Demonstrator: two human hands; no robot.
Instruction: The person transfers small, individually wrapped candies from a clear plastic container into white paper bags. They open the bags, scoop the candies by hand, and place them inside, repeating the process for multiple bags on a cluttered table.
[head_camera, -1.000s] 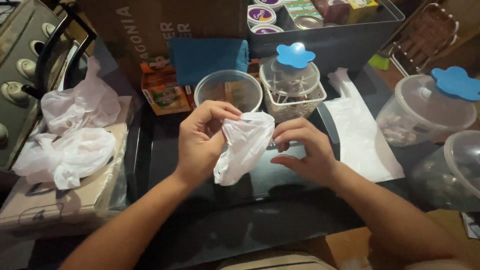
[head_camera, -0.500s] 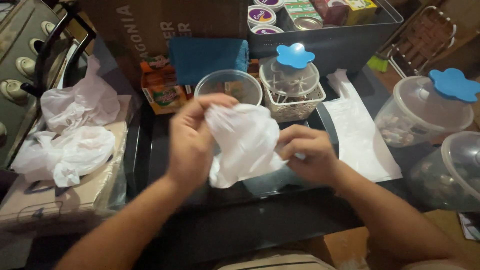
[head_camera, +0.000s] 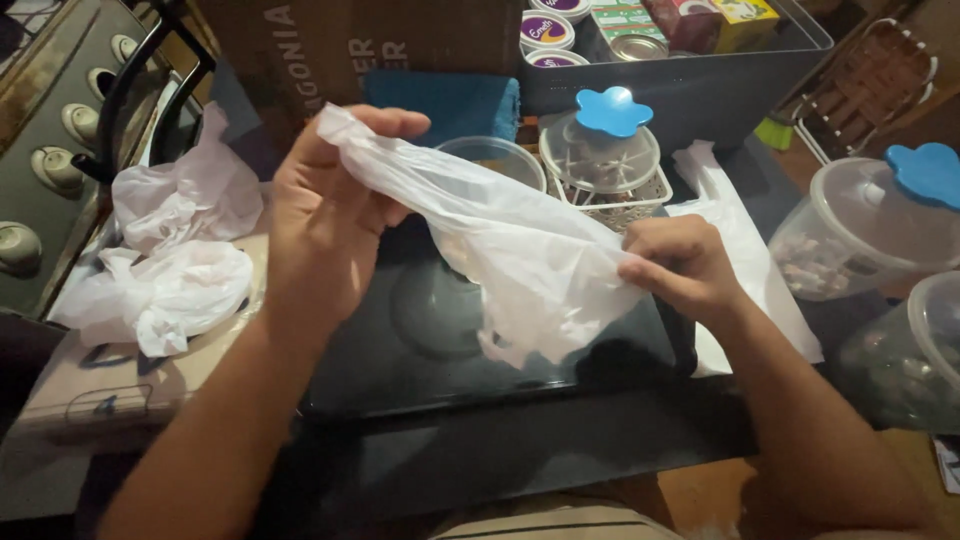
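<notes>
Head view is showing one thin white plastic bag stretching over a dark tray, left hand and right hand each pinching an end; two more crumpled white bags are lying left.

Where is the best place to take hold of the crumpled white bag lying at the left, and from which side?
Grip the crumpled white bag by its bunched top, coming from above. It rests loosely on a flat cardboard box, with a second bag close behind it.

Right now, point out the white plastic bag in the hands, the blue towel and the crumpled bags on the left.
white plastic bag (head_camera: 520, 255), head view, middle of the stretched film.
blue towel (head_camera: 450, 105), head view, its front face.
crumpled bags (head_camera: 175, 265), head view, lower bundle.
</notes>
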